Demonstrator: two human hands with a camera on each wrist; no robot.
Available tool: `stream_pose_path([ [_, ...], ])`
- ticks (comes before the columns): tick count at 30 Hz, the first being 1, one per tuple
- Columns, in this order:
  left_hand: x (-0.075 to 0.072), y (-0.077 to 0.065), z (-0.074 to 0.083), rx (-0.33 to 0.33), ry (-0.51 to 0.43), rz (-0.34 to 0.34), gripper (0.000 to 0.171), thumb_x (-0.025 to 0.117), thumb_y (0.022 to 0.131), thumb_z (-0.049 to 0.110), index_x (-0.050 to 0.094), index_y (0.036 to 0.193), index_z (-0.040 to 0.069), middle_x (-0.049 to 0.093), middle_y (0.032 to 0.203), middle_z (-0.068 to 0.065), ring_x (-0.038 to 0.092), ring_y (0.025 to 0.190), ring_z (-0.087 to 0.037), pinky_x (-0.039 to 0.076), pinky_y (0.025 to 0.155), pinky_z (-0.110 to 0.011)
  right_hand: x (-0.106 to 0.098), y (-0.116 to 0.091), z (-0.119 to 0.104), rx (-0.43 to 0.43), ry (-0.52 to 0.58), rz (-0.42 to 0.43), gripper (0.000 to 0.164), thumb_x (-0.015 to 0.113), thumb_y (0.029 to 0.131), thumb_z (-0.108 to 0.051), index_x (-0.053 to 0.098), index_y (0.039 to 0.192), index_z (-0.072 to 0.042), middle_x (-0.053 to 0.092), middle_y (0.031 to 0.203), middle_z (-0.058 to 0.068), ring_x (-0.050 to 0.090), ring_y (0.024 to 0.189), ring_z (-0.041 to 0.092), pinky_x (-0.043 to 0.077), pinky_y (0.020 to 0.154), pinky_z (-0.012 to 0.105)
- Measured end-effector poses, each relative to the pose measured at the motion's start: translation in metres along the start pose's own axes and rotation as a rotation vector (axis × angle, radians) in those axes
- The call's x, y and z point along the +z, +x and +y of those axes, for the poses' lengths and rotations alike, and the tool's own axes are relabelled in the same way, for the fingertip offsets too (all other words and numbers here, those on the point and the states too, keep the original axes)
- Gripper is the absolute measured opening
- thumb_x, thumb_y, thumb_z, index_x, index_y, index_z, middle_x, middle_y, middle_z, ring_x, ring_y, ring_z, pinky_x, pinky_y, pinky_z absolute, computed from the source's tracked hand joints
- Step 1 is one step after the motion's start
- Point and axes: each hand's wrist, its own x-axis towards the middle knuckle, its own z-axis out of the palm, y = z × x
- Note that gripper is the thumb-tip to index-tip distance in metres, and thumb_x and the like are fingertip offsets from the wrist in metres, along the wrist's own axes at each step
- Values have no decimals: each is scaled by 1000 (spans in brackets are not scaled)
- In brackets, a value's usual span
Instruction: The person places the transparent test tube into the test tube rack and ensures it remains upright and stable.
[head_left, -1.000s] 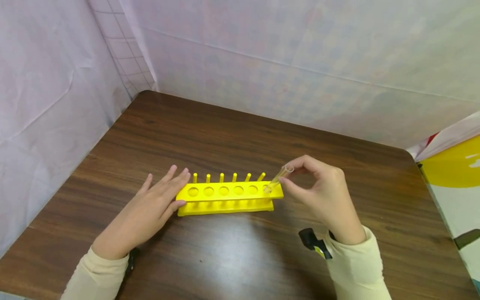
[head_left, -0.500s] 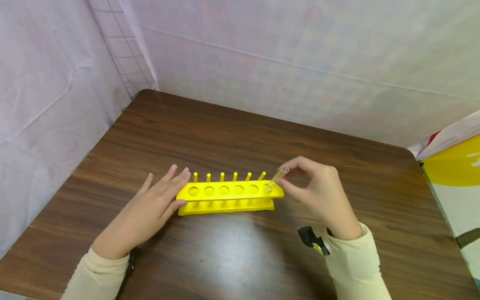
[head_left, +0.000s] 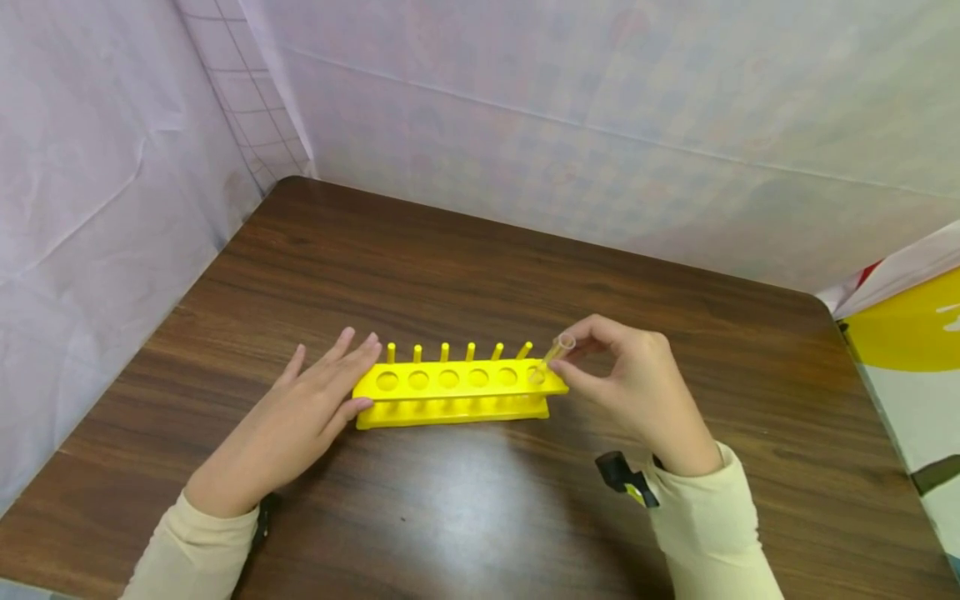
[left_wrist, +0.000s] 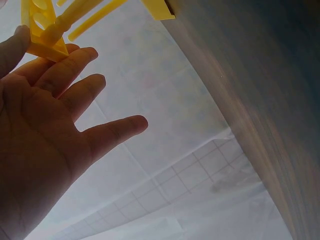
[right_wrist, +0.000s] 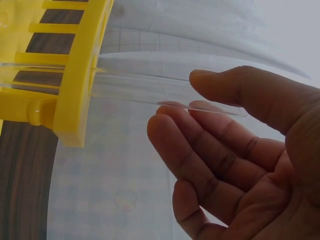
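A yellow test tube rack stands on the brown table, with a row of round holes and upright pegs behind. My left hand holds its left end between thumb and forefinger, the other fingers spread out straight. In the left wrist view, the thumb and forefinger of that hand flank the rack's end. A clear test tube passes through the rightmost hole, its open top leaning right. My right hand pinches it near the rim. The right wrist view shows the tube running down through the rack's top bar.
The brown wooden table stretches around the rack. White sheets hang behind it and at the left. A yellow and white printed surface lies beyond the right edge. A black wrist device sits by the right cuff.
The right hand has moved slightly left and the test tube's top has shifted left with it, the tube sitting a little lower in the hole. The left hand and rack have barely moved.
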Motion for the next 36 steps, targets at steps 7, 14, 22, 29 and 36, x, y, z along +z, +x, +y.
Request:
stream_pose_path([
  [7, 0, 0, -1, 3, -2, 7, 63, 48, 100, 36, 17, 153, 21, 25, 155, 0, 16, 143, -23, 15, 107, -65, 2, 1, 3, -1, 18, -28, 20, 78, 79, -10, 65, 90, -20, 67, 87, -14, 63, 75, 0, 53, 65, 21],
  [14, 0, 0, 0, 3, -1, -1, 62, 46, 100, 37, 17, 153, 21, 24, 155, 0, 16, 143, -24, 16, 106, -66, 3, 2, 5, 8, 23, -46, 18, 77, 79, -9, 66, 90, -18, 68, 87, -12, 64, 75, 2, 53, 61, 22],
  [22, 0, 1, -1, -3, 1, -6, 62, 44, 101, 38, 16, 153, 21, 24, 155, -1, 16, 143, -24, 16, 106, -67, 5, 2, 7, 28, 30, -71, 18, 78, 79, -9, 66, 90, -17, 68, 87, -12, 64, 75, 2, 53, 61, 22],
  [29, -1, 0, 0, -1, -4, 2, 62, 47, 100, 36, 17, 153, 22, 25, 155, 1, 16, 144, -23, 15, 106, -66, 7, 2, 8, 43, 60, -79, 18, 78, 79, -9, 66, 89, -17, 68, 86, -12, 64, 75, 1, 53, 63, 21],
  [36, -1, 0, 1, -6, -4, -8, 62, 45, 100, 37, 17, 153, 21, 24, 155, 0, 16, 143, -24, 16, 106, -66, 7, 2, 10, 47, 30, -81, 18, 77, 80, -10, 66, 91, -17, 68, 88, -11, 64, 76, 3, 53, 61, 22],
])
